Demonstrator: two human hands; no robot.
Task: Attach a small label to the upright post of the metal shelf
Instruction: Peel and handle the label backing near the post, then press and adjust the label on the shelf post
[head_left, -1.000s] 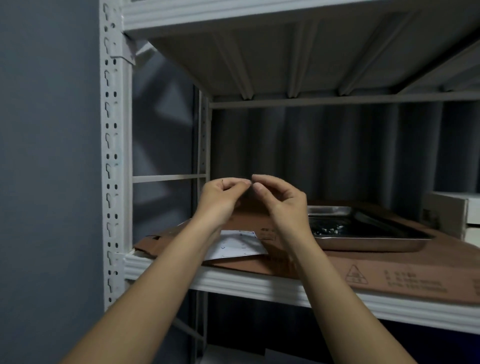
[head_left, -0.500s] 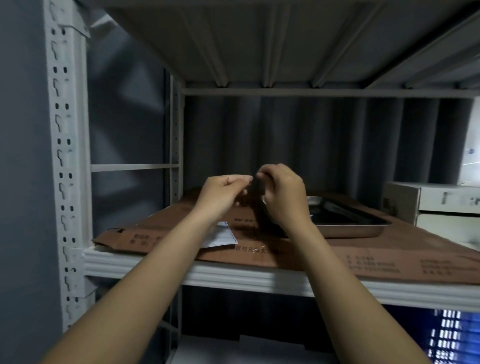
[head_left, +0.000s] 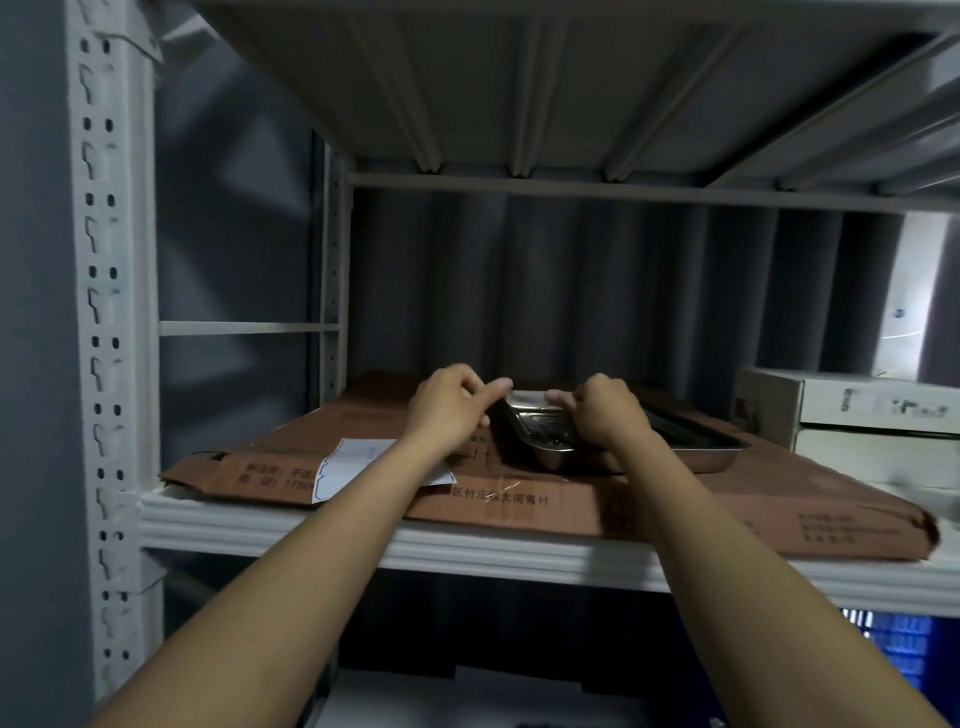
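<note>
Hands parted; left grip (head_left: 452, 405), right grip (head_left: 605, 413) pinch clear strip (head_left: 527, 401) over cardboard-lined shelf (head_left: 270, 525).

I see a white upright post (head_left: 106, 332) punched with rows of dark slots, and brown flattened cardboard (head_left: 545, 499) printed with dark characters. On it lie a silver metal tray (head_left: 623, 447) and a white sheet (head_left: 353, 467) edged in blue; behind hangs a grey curtain (head_left: 571, 291).

Flattened cardboard box (head_left: 519, 506) on the shelf: printed Chinese text along front flap, reads roughly "区付庄…大河弯村"; further left a line with digits "1780…", rest hidden under a white paper sheet (head_left: 358, 467). Print on the white carton (head_left: 857, 410) at right is too blurred to read.
</note>
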